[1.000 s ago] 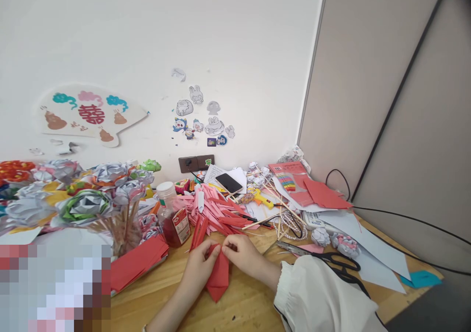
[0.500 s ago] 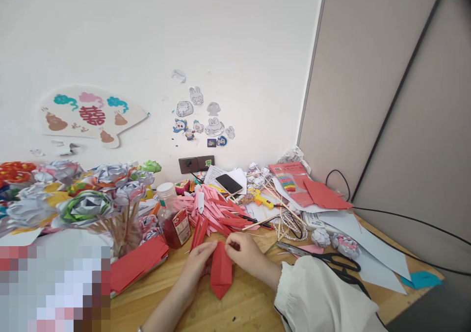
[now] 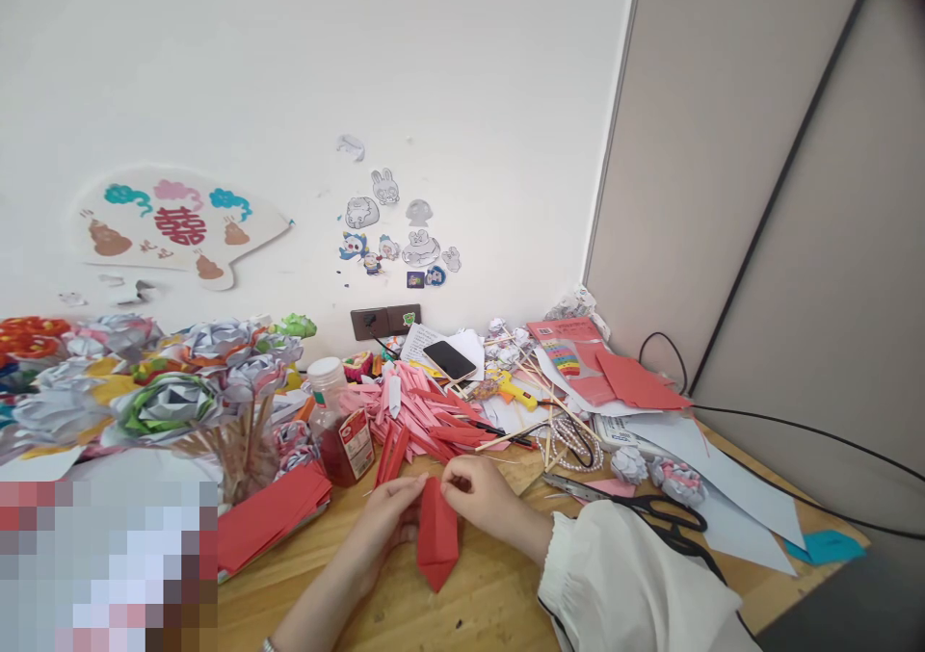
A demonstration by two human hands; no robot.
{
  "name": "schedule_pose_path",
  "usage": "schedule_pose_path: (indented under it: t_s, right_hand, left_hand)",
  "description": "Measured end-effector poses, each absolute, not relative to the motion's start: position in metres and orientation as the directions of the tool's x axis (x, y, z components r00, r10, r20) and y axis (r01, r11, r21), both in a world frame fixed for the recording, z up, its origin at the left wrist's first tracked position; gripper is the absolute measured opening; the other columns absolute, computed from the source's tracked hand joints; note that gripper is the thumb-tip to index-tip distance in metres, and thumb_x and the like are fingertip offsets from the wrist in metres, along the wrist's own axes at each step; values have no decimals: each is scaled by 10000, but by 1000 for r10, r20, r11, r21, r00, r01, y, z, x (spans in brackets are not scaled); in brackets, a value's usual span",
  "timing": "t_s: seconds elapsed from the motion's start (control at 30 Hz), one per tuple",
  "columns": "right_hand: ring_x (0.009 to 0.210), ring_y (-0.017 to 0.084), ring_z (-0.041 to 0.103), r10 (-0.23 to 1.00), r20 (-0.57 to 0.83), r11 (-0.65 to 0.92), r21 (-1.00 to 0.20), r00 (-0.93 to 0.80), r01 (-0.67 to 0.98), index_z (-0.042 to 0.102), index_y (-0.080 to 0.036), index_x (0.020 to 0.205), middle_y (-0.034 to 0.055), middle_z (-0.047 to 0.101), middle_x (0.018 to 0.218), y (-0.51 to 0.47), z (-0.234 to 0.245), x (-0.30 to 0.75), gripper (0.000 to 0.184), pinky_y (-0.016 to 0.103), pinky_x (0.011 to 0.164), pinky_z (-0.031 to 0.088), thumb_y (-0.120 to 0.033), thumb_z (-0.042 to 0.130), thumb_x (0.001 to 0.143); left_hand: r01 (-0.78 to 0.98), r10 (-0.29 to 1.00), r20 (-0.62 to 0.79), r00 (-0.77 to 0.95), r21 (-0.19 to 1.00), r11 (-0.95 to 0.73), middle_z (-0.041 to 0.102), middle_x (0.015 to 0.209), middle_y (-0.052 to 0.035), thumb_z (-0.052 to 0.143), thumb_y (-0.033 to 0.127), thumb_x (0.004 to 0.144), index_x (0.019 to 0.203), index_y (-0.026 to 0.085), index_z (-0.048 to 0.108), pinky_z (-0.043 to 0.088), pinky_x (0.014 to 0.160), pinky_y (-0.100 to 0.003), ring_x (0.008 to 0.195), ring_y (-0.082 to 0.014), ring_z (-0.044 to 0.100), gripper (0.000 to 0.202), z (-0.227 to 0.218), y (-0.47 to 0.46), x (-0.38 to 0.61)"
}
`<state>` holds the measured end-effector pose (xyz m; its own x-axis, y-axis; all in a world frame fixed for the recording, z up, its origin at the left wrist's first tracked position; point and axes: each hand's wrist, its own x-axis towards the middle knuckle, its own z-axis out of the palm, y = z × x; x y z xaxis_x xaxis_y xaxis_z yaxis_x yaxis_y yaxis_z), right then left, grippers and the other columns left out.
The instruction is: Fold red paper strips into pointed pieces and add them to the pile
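At the frame's lower centre, my left grip [image 3: 384,522] and right grip [image 3: 483,493] pinch the folded red paper [image 3: 437,536] near its top, one at each side, likely to hold it steady. Its point faces me over the bench [image 3: 498,599], presumably so the folds show.

The folded paper [image 3: 437,536] is plain red, the sleeve [image 3: 628,570] white, the glue gun [image 3: 518,394] yellow.

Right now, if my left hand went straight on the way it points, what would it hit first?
Your left hand would first meet the folded red paper right beside it, then probably your right hand, though depth is unclear.
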<state>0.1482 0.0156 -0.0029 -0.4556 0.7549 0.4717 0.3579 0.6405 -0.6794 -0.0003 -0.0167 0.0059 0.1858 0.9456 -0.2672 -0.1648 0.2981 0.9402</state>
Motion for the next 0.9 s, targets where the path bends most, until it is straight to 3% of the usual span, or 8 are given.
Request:
schedule_pose_path:
  t_s: [0.5,0.9]
  right_hand:
    - [534,77,412,744,443,648,-663,-501,376,505,-147,594,-27,489,570,16,-6,147,118,174,494,291,-131,432,686]
    - [532,82,427,742,437,652,-647,-509,396,527,-149,609,-22,506,575,16,-5,148,115,177,499,301,-137,438,681]
  left_hand:
    - [-180,936,-279,213,931,318,635,629,-24,551,433,648,679,149,557,427,543,-226,576,-126,582,285,7,-18,-3]
    - [-135,939,-284,192,940,312,618,556,-6,585,407,624,651,149,557,423,520,-216,546,-125,582,261,6,-18,-1]
